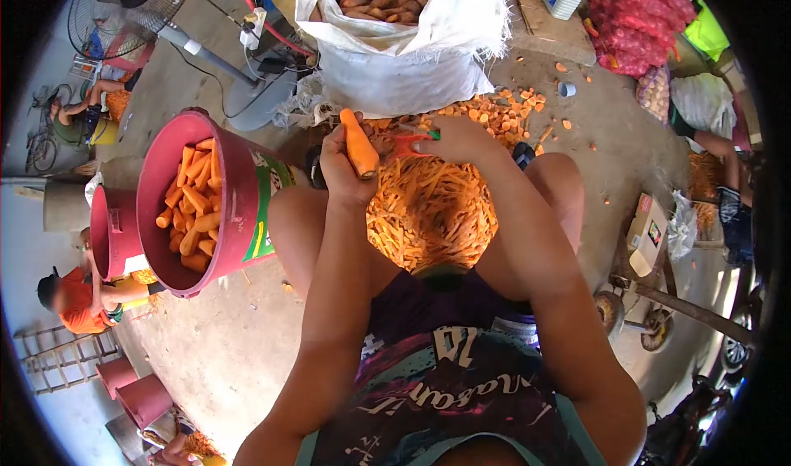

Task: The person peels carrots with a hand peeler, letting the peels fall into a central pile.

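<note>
A peeled orange carrot (360, 146) is in my left hand (339, 163), its cut lower end pointing toward me. To its right, my right hand (458, 140) is closed on a peeler (410, 143) with an orange-red part and a green end; its blade is hard to make out. The peeler is apart from the carrot. Below both hands, between my knees, lies a heap of orange peelings (430, 219). To the left stands a red tub (150, 210) holding many peeled carrots (196, 205).
A white sack (395, 74) of unpeeled carrots stands ahead, with cut pieces (507, 116) on the floor beside it. A fan (136, 4) is at the upper left. Red net sacks (634, 21) and a cart (651, 305) are at the right. Other people sit at both sides.
</note>
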`<state>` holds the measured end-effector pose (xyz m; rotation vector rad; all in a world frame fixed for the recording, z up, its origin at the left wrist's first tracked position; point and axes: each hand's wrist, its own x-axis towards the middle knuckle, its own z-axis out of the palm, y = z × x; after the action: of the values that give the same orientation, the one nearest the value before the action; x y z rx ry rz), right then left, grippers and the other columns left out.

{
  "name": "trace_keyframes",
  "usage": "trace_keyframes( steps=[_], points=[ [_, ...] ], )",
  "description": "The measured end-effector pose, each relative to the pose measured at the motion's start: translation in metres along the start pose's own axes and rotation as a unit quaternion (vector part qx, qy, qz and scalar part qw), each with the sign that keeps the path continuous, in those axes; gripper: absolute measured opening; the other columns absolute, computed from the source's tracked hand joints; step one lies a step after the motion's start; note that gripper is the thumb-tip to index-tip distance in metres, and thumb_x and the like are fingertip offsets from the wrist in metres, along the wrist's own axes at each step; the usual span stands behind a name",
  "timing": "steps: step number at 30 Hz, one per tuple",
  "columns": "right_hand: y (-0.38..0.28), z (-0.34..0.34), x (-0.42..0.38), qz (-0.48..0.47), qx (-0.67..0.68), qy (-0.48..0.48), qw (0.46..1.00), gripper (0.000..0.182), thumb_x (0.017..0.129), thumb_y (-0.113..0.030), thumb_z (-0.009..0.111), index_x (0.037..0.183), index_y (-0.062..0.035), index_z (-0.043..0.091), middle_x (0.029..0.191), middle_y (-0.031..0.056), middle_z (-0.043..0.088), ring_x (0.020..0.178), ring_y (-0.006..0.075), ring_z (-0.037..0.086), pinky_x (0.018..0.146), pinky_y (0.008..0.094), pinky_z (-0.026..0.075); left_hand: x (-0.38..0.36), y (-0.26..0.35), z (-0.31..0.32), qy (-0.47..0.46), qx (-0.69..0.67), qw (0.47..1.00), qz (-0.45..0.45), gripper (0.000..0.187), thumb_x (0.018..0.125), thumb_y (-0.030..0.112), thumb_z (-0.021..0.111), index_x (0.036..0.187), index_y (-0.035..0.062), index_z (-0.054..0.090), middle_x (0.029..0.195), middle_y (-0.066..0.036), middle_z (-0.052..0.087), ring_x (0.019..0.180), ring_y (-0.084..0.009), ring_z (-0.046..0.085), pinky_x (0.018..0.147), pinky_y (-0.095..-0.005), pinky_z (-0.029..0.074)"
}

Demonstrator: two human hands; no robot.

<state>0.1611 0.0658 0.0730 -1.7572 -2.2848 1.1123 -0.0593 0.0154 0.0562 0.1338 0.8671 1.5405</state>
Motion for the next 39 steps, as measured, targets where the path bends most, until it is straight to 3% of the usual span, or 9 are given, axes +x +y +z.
trace_keyframes(
  steps=[5, 7, 12, 19, 28, 30, 34, 37, 39],
  points=[
    [0.002, 0.011, 0.011, -0.024, -0.02, 0.09, 0.995, 0.049, 0.096, -0.047, 0.071, 0.115, -0.0012, 0.067, 0.113, 0.0222, 0.075, 0.108, 0.0418, 0.071, 0.091, 0.051, 0.055, 0.031, -0.007, -0.04, -0.105, -0.03, 0.993, -0.042, 0.031, 0.11, 0.028, 0.05, 0.13, 0.0072, 0.06, 0.107, -0.004, 0.067, 0.097, -0.0204, 0.066, 0.076, -0.0402, 0.058],
    [-0.015, 0.004, 0.003, -0.194, 0.099, 0.047, 0.975, 0.049, 0.099, -0.046, 0.07, 0.114, 0.0004, 0.065, 0.098, 0.0231, 0.071, 0.095, 0.0399, 0.07, 0.085, 0.0485, 0.053, 0.033, -0.009, -0.04, -0.102, -0.055, 0.992, -0.058, 0.03, 0.111, 0.028, 0.049, 0.131, 0.0086, 0.059, 0.11, -0.004, 0.066, 0.101, -0.0205, 0.066, 0.078, -0.0411, 0.057],
    [-0.048, 0.002, -0.016, -0.179, 0.118, -0.01, 0.977, 0.061, 0.089, -0.058, 0.078, 0.102, 0.0003, 0.066, 0.091, 0.0237, 0.07, 0.089, 0.0404, 0.07, 0.08, 0.0484, 0.053, 0.015, 0.001, -0.012, -0.113, -0.105, 0.985, -0.074, 0.029, 0.114, 0.028, 0.048, 0.14, 0.0169, 0.054, 0.124, -0.003, 0.064, 0.114, -0.0235, 0.065, 0.096, -0.0456, 0.056],
    [-0.058, 0.006, -0.015, -0.179, 0.076, 0.019, 0.981, 0.076, 0.078, -0.073, 0.081, 0.092, 0.0004, 0.066, 0.084, 0.0222, 0.069, 0.082, 0.041, 0.07, 0.076, 0.0491, 0.054, 0.001, 0.006, 0.005, -0.107, -0.072, 0.99, -0.063, 0.03, 0.113, 0.028, 0.047, 0.138, 0.0145, 0.058, 0.12, -0.006, 0.068, 0.111, -0.0269, 0.068, 0.095, -0.0479, 0.059],
    [-0.071, 0.011, -0.019, -0.138, -0.082, 0.004, 0.987, 0.079, 0.089, -0.081, 0.062, 0.102, -0.004, 0.076, 0.088, 0.0193, 0.076, 0.088, 0.0425, 0.074, 0.082, 0.0526, 0.058, 0.016, 0.008, -0.01, -0.05, -0.056, 0.995, -0.066, 0.034, 0.112, 0.025, 0.052, 0.145, 0.0162, 0.055, 0.132, -0.002, 0.063, 0.114, -0.0239, 0.065, 0.101, -0.0436, 0.054],
    [-0.07, 0.011, -0.016, -0.138, -0.077, -0.004, 0.987, 0.079, 0.088, -0.081, 0.062, 0.104, -0.0044, 0.076, 0.089, 0.0193, 0.076, 0.088, 0.0425, 0.074, 0.081, 0.0523, 0.059, 0.02, 0.012, -0.013, -0.05, -0.088, 0.99, -0.094, 0.033, 0.113, 0.035, 0.05, 0.13, 0.0089, 0.06, 0.114, -0.008, 0.068, 0.102, -0.0267, 0.069, 0.096, -0.0436, 0.058],
    [-0.06, 0.016, -0.009, -0.179, 0.03, 0.045, 0.982, 0.079, 0.086, -0.08, 0.067, 0.11, -0.0048, 0.076, 0.09, 0.0203, 0.076, 0.089, 0.0429, 0.074, 0.08, 0.0518, 0.059, 0.015, 0.01, -0.007, -0.032, -0.076, 0.99, -0.119, 0.035, 0.116, 0.037, 0.042, 0.133, 0.0098, 0.057, 0.124, -0.009, 0.065, 0.108, -0.0257, 0.067, 0.098, -0.0451, 0.057],
    [-0.056, 0.02, -0.004, -0.175, 0.044, 0.087, 0.98, 0.079, 0.082, -0.078, 0.073, 0.117, -0.0074, 0.074, 0.094, 0.0204, 0.076, 0.092, 0.043, 0.074, 0.081, 0.0516, 0.059, 0.021, 0.007, -0.016, -0.137, -0.114, 0.972, -0.156, 0.039, 0.116, 0.04, 0.038, 0.131, 0.0082, 0.056, 0.122, -0.009, 0.066, 0.103, -0.0259, 0.067, 0.092, -0.044, 0.059],
    [-0.055, 0.026, -0.002, -0.175, 0.061, 0.105, 0.977, 0.079, 0.08, -0.077, 0.075, 0.118, -0.0082, 0.072, 0.096, 0.0202, 0.076, 0.094, 0.0429, 0.074, 0.082, 0.0516, 0.058, 0.005, 0.01, 0.012, -0.043, -0.093, 0.988, -0.114, 0.038, 0.117, 0.04, 0.038, 0.127, 0.0085, 0.057, 0.118, -0.008, 0.067, 0.097, -0.0248, 0.067, 0.087, -0.041, 0.061]
  ],
)
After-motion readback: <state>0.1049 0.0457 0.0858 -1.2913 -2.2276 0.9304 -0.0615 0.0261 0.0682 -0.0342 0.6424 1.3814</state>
